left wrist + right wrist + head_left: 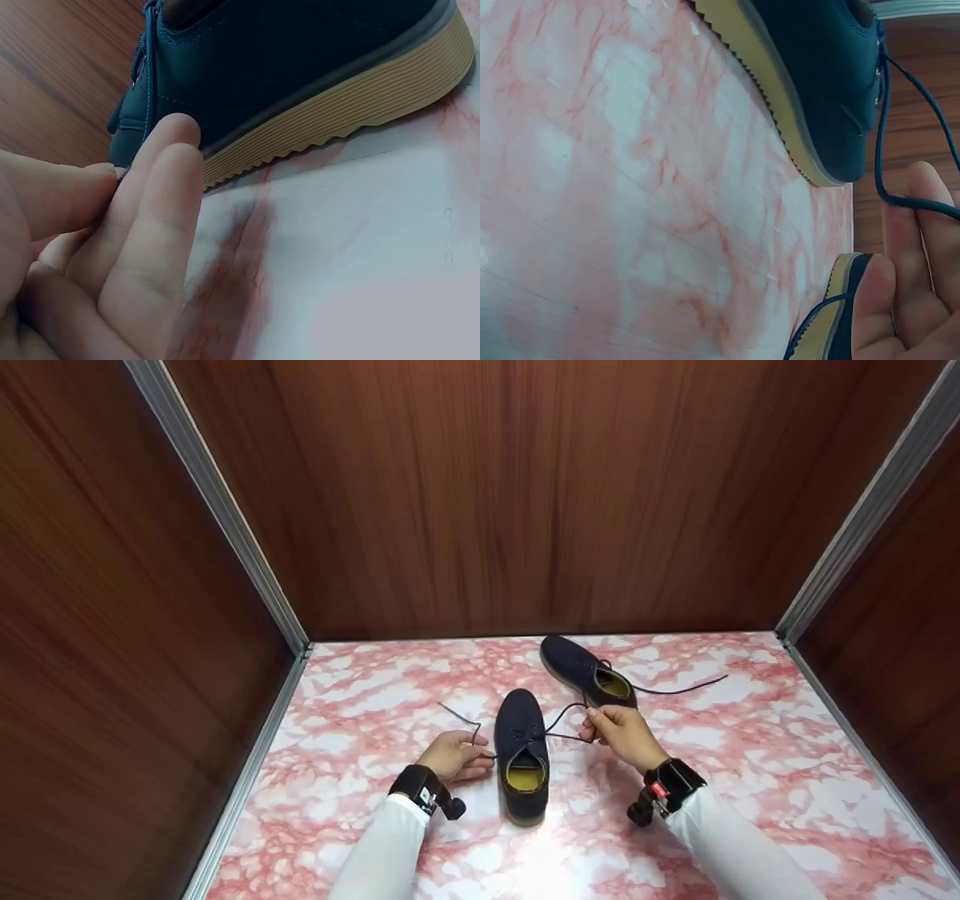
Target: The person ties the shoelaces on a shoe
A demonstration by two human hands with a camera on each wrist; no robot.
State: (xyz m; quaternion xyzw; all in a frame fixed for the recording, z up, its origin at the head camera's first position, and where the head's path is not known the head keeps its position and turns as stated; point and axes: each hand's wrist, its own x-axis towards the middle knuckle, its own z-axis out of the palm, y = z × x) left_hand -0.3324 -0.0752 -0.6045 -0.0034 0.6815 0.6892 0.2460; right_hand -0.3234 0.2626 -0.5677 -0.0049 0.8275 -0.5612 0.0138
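Observation:
A dark navy lace-up shoe (517, 712) with a yellow insole stands upright on the table between the two hands, toe pointing away. On its left side the left hand (451, 756) pinches one shoelace (150, 82) between thumb and forefinger, and the free end trails past the fingers. To the right, the right hand (626, 735) pinches the other shoelace (880, 146), which bends in a loop between shoe and fingers. The right wrist view shows that lace crossing the fingers; its held part runs out of frame.
Behind the right hand lies a second navy shoe (570, 660), angled, its loose lace (679, 691) stretching right over the red-and-white marbled table (360, 840). Brown wood panels (480, 510) and metal corner rails (240, 532) enclose the back and sides.

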